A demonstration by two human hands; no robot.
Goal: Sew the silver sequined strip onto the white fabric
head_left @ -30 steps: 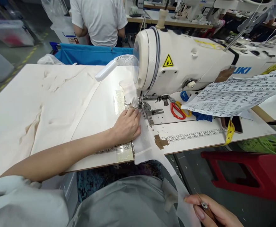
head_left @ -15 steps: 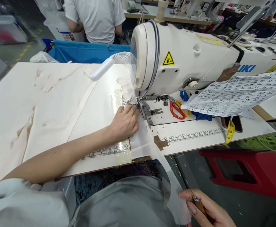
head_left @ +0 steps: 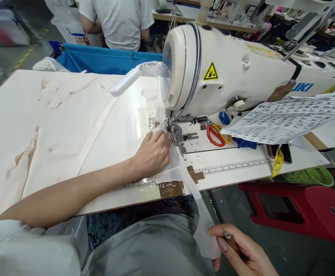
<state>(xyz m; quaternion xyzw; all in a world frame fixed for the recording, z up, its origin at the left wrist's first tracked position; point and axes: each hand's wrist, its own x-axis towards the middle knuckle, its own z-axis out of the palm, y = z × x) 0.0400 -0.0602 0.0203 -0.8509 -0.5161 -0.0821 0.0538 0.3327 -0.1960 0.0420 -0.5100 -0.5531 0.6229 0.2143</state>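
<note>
My left hand (head_left: 152, 154) lies palm down on thin white fabric (head_left: 173, 165) just in front of the presser foot (head_left: 169, 126) of a white sewing machine (head_left: 230, 73). Its fingers rest flat, close together, on the cloth. From the table edge a narrow fabric strip (head_left: 203, 226) hangs toward my lap. At the lower right, my right hand (head_left: 243, 251) is closed around an awl (head_left: 231, 242) with a wooden handle and a thin metal point. The strip's lower end touches its fingertips, with part of the fingers hidden behind the cloth.
Cream cloth pieces (head_left: 46, 111) spread over the left of the table. Red-and-yellow-handled scissors (head_left: 215, 136), a written paper sheet (head_left: 285, 119) and a tape measure (head_left: 278, 163) lie right. A red stool (head_left: 325, 211) stands below. Behind a blue cloth bin (head_left: 98, 59) is a person (head_left: 118, 23).
The white fabric has moved away from me under my left hand, baring more brown tape at the table edge. My right hand has shifted slightly up and left with the awl and strip.
</note>
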